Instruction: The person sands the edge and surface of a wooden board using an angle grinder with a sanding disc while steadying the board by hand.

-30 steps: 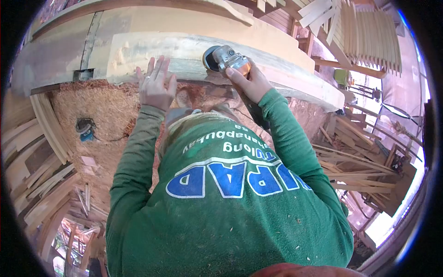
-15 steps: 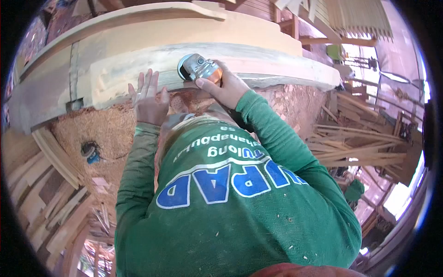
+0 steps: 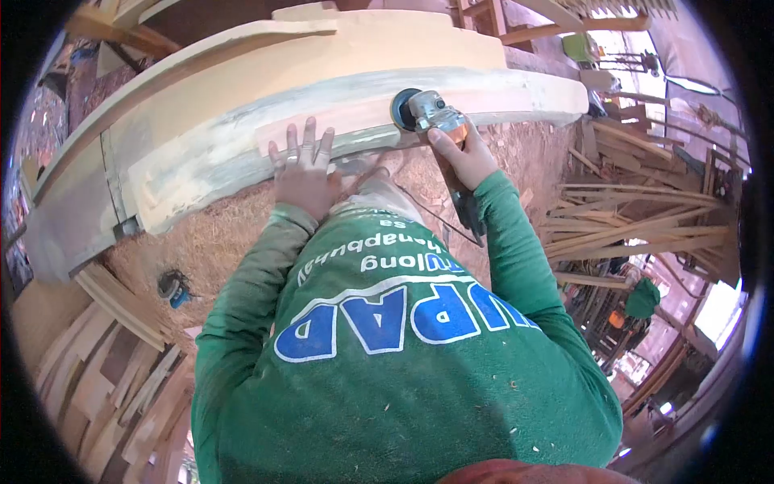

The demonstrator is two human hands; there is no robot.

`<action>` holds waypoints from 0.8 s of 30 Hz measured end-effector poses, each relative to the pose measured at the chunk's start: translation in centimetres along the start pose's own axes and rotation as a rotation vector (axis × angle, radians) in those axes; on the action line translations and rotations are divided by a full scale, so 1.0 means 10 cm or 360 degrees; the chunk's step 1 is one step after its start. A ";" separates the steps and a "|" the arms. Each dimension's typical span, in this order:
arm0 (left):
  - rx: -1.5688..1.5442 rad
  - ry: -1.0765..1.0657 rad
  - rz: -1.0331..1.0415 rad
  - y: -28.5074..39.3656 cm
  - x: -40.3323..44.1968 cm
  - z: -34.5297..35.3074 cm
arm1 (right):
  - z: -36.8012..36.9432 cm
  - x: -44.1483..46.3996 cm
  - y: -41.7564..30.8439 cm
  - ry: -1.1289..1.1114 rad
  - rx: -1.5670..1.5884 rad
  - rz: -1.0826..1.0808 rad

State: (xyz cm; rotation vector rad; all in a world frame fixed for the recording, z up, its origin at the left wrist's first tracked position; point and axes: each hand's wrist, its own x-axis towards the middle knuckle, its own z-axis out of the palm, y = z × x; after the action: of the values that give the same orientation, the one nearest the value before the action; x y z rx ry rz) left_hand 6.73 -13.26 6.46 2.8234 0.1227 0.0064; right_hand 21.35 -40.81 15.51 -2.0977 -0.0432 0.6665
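Observation:
My right hand [image 3: 466, 157] is wrapped round an angle grinder [image 3: 439, 114], its thumb on the near side of the body. The grinder's round disc [image 3: 404, 110] lies at the face of a long curved wooden piece [image 3: 347, 98]; whether it touches is hard to tell. Grey and whitish patches mark the wood there. Farther left, my left hand [image 3: 306, 173] rests with fingers spread on the near edge of the same wood, holding nothing. The grinder's cord [image 3: 439, 216] hangs beneath my right hand.
Wood shavings cover the ground [image 3: 234, 226]. A small blue-and-black power tool [image 3: 173, 288] lies on them at left. Stacked boards [image 3: 113, 379] fill the lower left, and loose wood strips [image 3: 637, 214] lie in a pile at right. A green object [image 3: 642, 298] is near that pile.
My right hand has moved the grinder to the right along the wood. My left hand has slid right as well, and the whole view has shifted slightly.

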 end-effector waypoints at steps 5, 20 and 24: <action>0.0152 -0.0362 -0.0073 0.26 0.25 -0.13 | -0.69 -0.01 0.11 0.0111 0.0015 0.0160; 0.0317 -0.0500 -0.0221 0.39 0.46 0.02 | -2.38 0.31 1.11 0.0268 0.0036 0.0373; 0.0291 -0.0476 -0.0239 0.38 0.45 0.03 | -2.71 0.40 1.24 0.0316 0.0223 0.0280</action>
State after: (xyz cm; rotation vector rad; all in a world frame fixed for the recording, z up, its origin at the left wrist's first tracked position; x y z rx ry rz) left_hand 11.57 -16.55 7.26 2.9475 0.2781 -0.4811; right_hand 34.97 -67.57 16.08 -2.0360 0.2939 0.5448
